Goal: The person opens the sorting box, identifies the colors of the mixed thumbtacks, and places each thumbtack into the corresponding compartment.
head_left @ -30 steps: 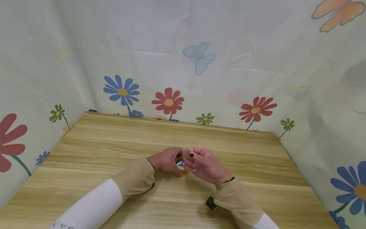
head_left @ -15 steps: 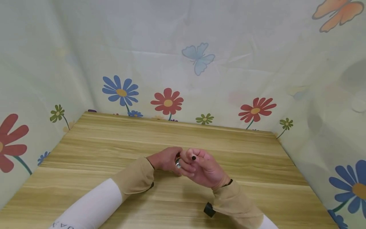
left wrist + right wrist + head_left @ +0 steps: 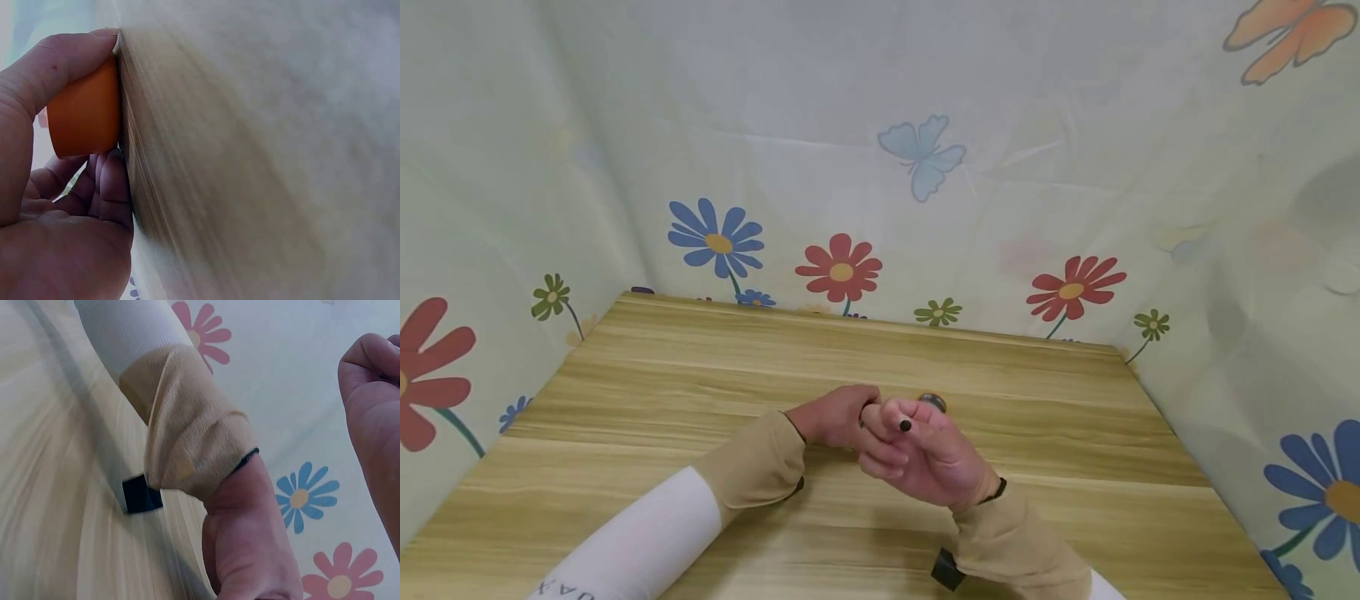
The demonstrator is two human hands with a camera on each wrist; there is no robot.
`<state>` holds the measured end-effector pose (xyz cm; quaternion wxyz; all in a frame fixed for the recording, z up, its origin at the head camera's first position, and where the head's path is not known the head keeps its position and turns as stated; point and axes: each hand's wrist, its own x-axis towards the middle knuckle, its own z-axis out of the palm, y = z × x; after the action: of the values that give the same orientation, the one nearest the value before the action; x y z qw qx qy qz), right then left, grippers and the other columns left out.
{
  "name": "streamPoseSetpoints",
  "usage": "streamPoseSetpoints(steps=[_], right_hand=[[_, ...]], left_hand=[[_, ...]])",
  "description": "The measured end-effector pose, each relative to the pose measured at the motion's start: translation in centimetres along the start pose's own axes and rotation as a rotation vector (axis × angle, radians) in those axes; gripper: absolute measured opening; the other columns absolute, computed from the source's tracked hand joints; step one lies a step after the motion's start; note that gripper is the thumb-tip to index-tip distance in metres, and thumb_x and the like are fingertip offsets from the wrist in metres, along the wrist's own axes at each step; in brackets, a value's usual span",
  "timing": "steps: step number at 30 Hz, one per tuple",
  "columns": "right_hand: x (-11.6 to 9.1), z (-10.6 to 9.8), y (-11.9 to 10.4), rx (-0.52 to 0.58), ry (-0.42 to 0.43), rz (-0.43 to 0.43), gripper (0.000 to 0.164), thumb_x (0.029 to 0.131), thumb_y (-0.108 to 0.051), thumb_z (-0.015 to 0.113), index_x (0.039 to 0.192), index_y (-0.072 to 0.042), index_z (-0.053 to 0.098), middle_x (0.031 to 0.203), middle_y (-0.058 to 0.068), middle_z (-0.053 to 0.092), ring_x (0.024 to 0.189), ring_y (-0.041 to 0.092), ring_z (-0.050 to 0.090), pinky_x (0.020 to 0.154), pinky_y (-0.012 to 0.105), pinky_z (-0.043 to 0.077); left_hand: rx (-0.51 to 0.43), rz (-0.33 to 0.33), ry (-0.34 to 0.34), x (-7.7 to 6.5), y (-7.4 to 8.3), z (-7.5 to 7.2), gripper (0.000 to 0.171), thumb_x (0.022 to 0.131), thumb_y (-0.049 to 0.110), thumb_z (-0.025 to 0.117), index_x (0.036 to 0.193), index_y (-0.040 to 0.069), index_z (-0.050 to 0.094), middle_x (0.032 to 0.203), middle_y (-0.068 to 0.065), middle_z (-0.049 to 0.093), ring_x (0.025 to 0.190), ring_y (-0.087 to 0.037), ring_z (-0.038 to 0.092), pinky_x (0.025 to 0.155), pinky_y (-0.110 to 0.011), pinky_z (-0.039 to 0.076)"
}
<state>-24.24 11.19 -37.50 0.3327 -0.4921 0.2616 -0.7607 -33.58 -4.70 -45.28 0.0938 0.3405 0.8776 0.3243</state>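
In the head view my left hand [image 3: 833,417] grips a round, cup-like orange thing low on the table. The left wrist view shows its smooth orange side [image 3: 86,115] between thumb and fingers, its base right at the wood. My right hand [image 3: 934,460] is close beside the left, its fingers curled and reaching over the orange thing, which hides it in the head view. A small thing with a round black end [image 3: 906,425] is pinched between right thumb and forefinger; the rest of it is hidden. Just beyond that hand lies a dark grey disc [image 3: 932,402] with an orange edge.
The wood-grain table [image 3: 715,350] stretches around both hands. Cloth walls [image 3: 1000,208] printed with flowers and butterflies enclose its back and sides. A small black box [image 3: 947,569] is worn under the right wrist, close over the table.
My right hand has shifted slightly left and toward the body, covering the silver inside of the orange thing. The grey disc behind it has come into view. My left hand stays put.
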Motion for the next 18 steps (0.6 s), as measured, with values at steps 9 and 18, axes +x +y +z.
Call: streamPoseSetpoints(steps=[9,18], right_hand=[[0.4,1.3,0.4,0.022,-0.022,0.001,0.012,0.1,-0.028,0.045,0.101,-0.02,0.054,0.078,-0.004,0.022,0.061,0.009,0.024,0.061,0.022,0.025],[0.6,2.3,0.6,0.028,-0.042,0.001,0.011,0.101,-0.03,0.044,0.095,-0.021,0.048,0.078,-0.004,0.022,0.061,0.009,0.024,0.061,0.022,0.024]], left_hand=[[-0.012,0.054,0.03,-0.1,-0.2,0.1,0.013,0.082,0.011,0.064,0.088,0.016,0.054,0.079,0.005,0.055,0.071,-0.009,0.05,0.063,-0.024,0.042],[0.017,0.084,0.055,-0.2,-0.2,0.1,0.013,0.081,0.011,0.064,0.087,0.014,0.053,0.074,0.003,0.053,0.068,-0.009,0.048,0.059,-0.024,0.041]])
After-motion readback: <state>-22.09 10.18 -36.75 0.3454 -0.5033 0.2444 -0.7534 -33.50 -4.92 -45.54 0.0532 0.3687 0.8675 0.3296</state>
